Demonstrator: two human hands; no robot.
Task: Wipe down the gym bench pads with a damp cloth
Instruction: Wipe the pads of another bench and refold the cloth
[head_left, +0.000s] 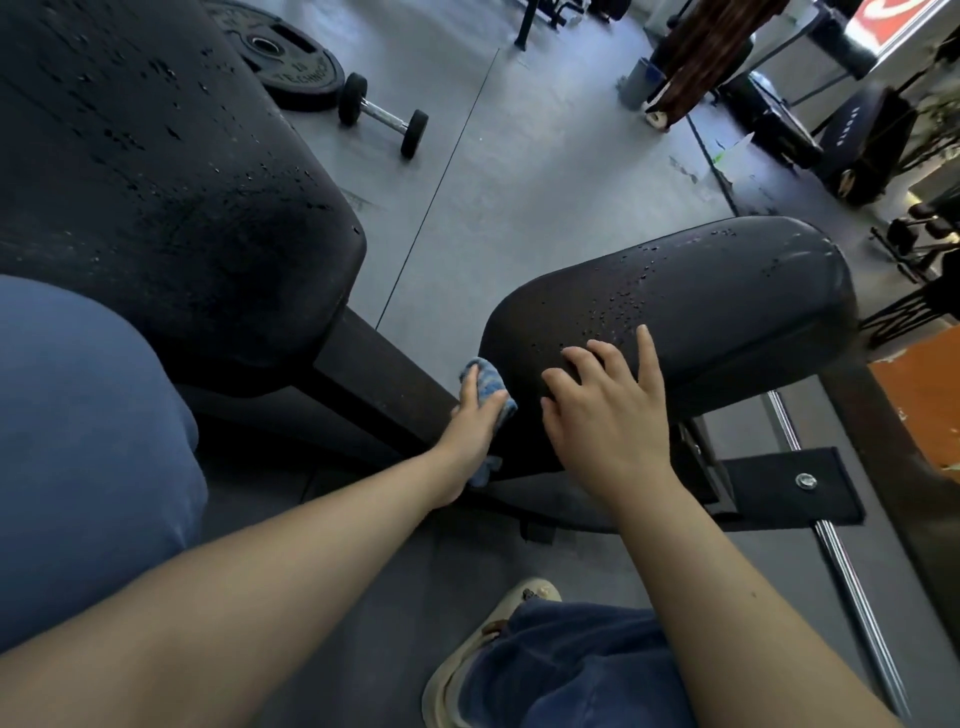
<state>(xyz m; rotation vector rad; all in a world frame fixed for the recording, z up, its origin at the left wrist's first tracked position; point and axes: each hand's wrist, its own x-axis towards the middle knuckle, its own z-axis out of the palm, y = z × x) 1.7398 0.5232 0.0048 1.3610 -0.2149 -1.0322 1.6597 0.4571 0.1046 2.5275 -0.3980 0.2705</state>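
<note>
Two black bench pads are beaded with water drops: a large back pad (156, 171) at upper left and a smaller seat pad (717, 301) at right. My left hand (475, 421) grips a blue cloth (488, 384) and holds it against the left side edge of the seat pad. Part of the cloth hangs below my wrist. My right hand (608, 410) rests flat on the near end of the seat pad with its fingers spread.
The black bench frame (384, 374) runs between the pads, with a bolted bracket (795, 488) and a chrome rod (852, 582) at right. A dumbbell (383, 114) and a weight plate (291, 62) lie on the grey floor beyond. My knees and a shoe (478, 654) fill the foreground.
</note>
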